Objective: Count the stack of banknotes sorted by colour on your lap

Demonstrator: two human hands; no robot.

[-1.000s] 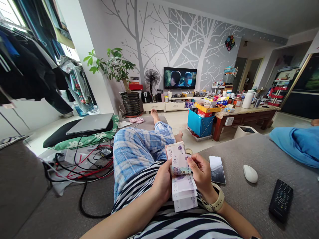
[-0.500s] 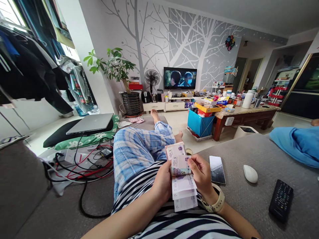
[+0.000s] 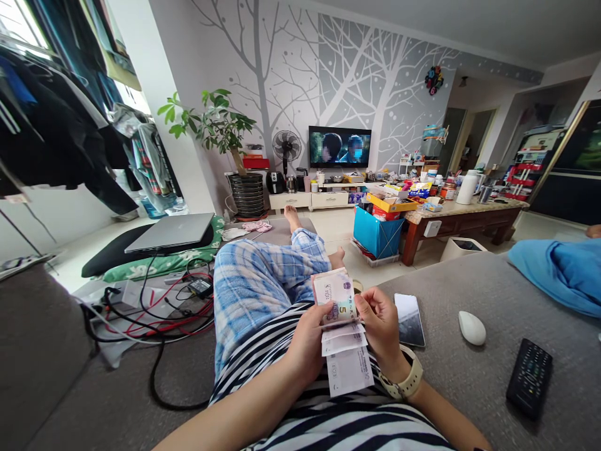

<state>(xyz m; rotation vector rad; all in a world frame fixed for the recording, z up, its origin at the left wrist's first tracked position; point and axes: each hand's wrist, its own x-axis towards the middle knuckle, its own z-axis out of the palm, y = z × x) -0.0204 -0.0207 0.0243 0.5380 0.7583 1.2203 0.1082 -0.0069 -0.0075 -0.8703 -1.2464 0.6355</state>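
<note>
Above my lap, my left hand point(image 3: 308, 341) is closed round the left edge of a stack of banknotes point(image 3: 334, 291), its thumb lying on the front note, which shows a 5. Several loose notes point(image 3: 350, 371) hang fanned out below the stack, over my striped shirt. My right hand point(image 3: 379, 319), with a pale watch point(image 3: 407, 378) on the wrist, has its fingers curled and pinched at the right edge of the stack. Thumb and forefinger touch the front note near its edge.
On the grey sofa to my right lie a phone point(image 3: 409, 319), a white mouse point(image 3: 472, 328) and a black remote point(image 3: 529, 378). Tangled cables point(image 3: 159, 313) and a laptop point(image 3: 171, 233) are at my left. A cluttered table point(image 3: 469, 210) stands ahead to the right.
The front note with the 5 has gone from a raised, bent position to lying against the upper stack. The hanging notes have shifted, and my right fingers have moved slightly.
</note>
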